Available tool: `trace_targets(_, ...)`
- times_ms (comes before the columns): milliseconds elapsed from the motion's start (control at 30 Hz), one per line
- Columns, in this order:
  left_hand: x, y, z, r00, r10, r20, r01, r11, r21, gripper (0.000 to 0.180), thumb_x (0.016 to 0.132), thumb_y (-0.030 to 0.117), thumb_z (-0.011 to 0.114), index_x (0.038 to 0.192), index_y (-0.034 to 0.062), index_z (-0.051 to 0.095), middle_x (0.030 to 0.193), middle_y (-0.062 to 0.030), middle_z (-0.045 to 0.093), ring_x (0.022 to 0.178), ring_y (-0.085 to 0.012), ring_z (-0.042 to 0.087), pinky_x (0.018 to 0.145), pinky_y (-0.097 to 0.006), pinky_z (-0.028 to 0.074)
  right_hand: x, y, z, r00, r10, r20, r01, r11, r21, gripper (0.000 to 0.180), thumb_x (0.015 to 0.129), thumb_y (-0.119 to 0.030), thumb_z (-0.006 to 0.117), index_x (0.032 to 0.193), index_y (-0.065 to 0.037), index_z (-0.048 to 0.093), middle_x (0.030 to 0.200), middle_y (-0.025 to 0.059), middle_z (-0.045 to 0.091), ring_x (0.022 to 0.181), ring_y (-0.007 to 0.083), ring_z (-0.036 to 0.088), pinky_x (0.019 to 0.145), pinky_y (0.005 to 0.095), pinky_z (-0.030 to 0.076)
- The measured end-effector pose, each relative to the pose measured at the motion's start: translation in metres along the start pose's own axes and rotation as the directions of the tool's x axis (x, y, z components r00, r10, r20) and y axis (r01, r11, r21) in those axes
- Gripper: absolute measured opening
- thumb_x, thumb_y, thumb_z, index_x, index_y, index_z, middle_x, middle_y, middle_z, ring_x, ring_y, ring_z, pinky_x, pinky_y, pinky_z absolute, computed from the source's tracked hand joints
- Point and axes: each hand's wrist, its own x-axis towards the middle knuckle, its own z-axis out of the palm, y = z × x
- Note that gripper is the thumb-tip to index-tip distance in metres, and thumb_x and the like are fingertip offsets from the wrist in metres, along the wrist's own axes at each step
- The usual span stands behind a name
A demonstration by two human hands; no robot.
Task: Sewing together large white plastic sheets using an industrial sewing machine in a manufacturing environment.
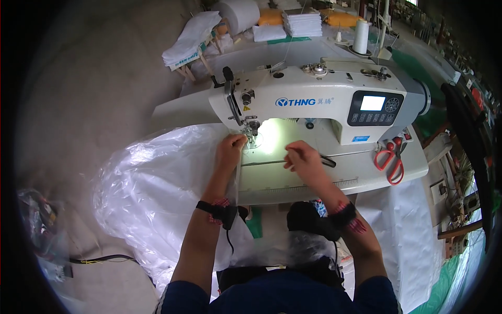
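Left hand (230,149) fingers pinch clear plastic sheet (157,183) at presser foot (252,130); risk: fingertips near needle. Right hand (303,159) curled, pinching something thin, cannot tell what; slack sheet may bunch.

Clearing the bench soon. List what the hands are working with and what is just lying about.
In use: left hand on the clear plastic sheet at the needle; right hand pinching something thin; sewing machine.

Lying about: red scissors, thread cone, folded white stack, white roll.
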Motion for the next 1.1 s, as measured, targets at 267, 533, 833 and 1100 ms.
trace_targets(267,-0.003,0.012,-0.005,0.999,-0.035,-0.030,0.035,0.999,0.022,0.017,0.081,0.016,0.066,0.091,0.0024,0.067,0.083,-0.0093,0.067,0.076,-0.0162,0.062,0.071,-0.028,0.047,0.067,0.037,0.066,0.993,-0.083,-0.088,0.071,0.988,-0.134,0.012,0.087,-0.009,0.051,0.094,-0.001,0.057,0.068,0.0080,0.061,0.057,0.0141,0.063,0.048,0.0272,0.048)
trace_targets(533,-0.009,0.005,-0.015,0.995,0.046,0.084,-0.025,0.971,-0.238,0.018,0.082,0.018,0.064,0.092,0.0029,0.067,0.078,-0.0065,0.066,0.072,-0.0114,0.060,0.068,-0.026,0.046,0.066,0.042,0.072,0.966,-0.229,-0.122,0.202,0.958,-0.202,0.010,0.087,-0.005,0.052,0.094,0.000,0.058,0.069,0.0061,0.060,0.049,0.0111,0.057,0.046,0.0257,0.047)
trace_targets(833,-0.027,0.002,-0.022,0.990,0.089,0.110,-0.065,0.977,-0.203,0.018,0.080,0.022,0.063,0.086,0.0057,0.067,0.067,-0.0083,0.064,0.062,-0.0177,0.060,0.059,-0.030,0.046,0.062,0.042,0.077,0.976,-0.176,-0.127,0.146,0.965,-0.218,0.011,0.089,-0.007,0.051,0.095,-0.002,0.059,0.073,0.0048,0.061,0.052,0.0080,0.056,0.045,0.0220,0.045)
trace_targets(1100,-0.036,-0.002,-0.026,0.989,0.101,-0.107,-0.095,0.994,0.060,0.018,0.080,0.023,0.062,0.088,0.0077,0.067,0.078,-0.0122,0.065,0.071,-0.0262,0.062,0.066,-0.033,0.048,0.062,0.047,0.075,0.974,-0.166,-0.155,0.124,0.960,-0.249,0.011,0.088,-0.005,0.052,0.096,-0.003,0.060,0.067,0.0038,0.060,0.049,0.0082,0.056,0.044,0.0235,0.044)
